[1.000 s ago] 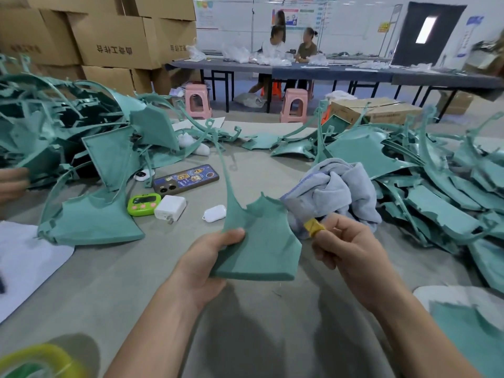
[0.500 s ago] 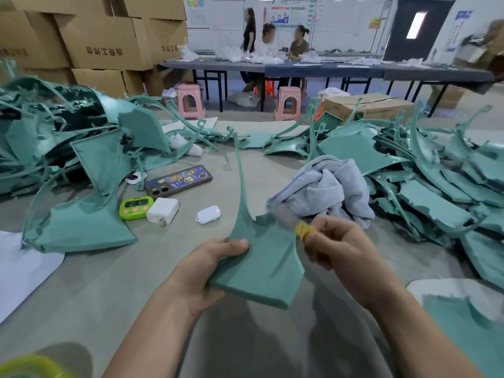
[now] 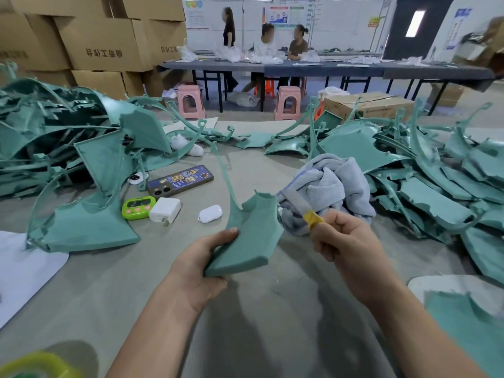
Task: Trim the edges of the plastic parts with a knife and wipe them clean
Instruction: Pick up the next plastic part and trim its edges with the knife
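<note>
The left hand (image 3: 201,264) grips a green plastic part (image 3: 251,236) by its lower corner, thumb on top, above the table (image 3: 272,309) toward its near edge. The right hand (image 3: 351,246) is curled round a yellow-taped knife (image 3: 297,204), its blade at the part's upper right edge; blur hides whether they touch. A grey cloth (image 3: 330,186) lies just behind.

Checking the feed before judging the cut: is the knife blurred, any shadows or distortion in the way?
Head view: knife slightly smeared, green part sharp; arm shadows fall on the table, off the part; wide-angle bending curves the far table.
</note>
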A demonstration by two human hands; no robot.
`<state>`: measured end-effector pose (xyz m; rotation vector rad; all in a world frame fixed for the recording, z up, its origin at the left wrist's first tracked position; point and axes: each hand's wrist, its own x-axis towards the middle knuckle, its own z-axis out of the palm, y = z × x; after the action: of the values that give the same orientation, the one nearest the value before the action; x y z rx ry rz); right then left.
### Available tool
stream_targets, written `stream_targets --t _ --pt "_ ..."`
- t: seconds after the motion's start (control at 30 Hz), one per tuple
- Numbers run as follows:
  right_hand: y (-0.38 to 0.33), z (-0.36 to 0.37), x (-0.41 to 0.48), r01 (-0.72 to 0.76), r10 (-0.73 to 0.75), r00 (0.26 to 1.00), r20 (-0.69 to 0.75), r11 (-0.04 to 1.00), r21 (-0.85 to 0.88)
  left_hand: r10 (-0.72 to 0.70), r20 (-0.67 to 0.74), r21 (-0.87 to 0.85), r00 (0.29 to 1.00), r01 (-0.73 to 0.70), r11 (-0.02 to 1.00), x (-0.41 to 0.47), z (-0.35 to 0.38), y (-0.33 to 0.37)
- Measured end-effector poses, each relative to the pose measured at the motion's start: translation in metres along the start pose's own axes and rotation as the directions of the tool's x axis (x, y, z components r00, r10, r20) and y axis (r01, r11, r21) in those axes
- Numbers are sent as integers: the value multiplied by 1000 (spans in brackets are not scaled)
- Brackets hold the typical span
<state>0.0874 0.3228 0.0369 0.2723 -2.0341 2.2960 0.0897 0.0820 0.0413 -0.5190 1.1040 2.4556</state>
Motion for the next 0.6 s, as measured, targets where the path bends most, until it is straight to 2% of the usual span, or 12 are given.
stream_targets --t 0.07,0.1,0.13,0.2,0.27,0.37,0.5,0.57,0.6 --pt "-4 0 -2 -31 31 985 168 1000 -1 -23 17 28 1000 22 999 0 0 -1" --pt "-3 2 -2 -36 42 984 170 999 -37 -43 30 50 999 41 998 0 0 -3" --pt "0 3 0 -40 48 994 102 996 -77 -53 41 72 998 50 996 0 -1 -3" --pt "4 3 4 -51 36 992 -125 991 -125 -39 48 111 998 34 993 2 -5 -3" --pt "3 -1 6 -69 52 971 -231 995 -65 -15 68 152 998 4 988 3 -7 -1" --pt "-2 -4 5 -95 105 974 -200 994 56 42 121 295 992 -77 952 2 -9 -3" --pt "-5 3 2 -150 160 977 -142 986 74 81 133 414 988 -130 901 4 -7 -9" --pt "-6 6 1 -157 165 972 -170 986 61 197 75 430 978 -210 878 6 -5 -12" --pt "-7 8 1 -143 148 970 -190 989 44 299 39 465 954 -282 839 9 -4 -15"
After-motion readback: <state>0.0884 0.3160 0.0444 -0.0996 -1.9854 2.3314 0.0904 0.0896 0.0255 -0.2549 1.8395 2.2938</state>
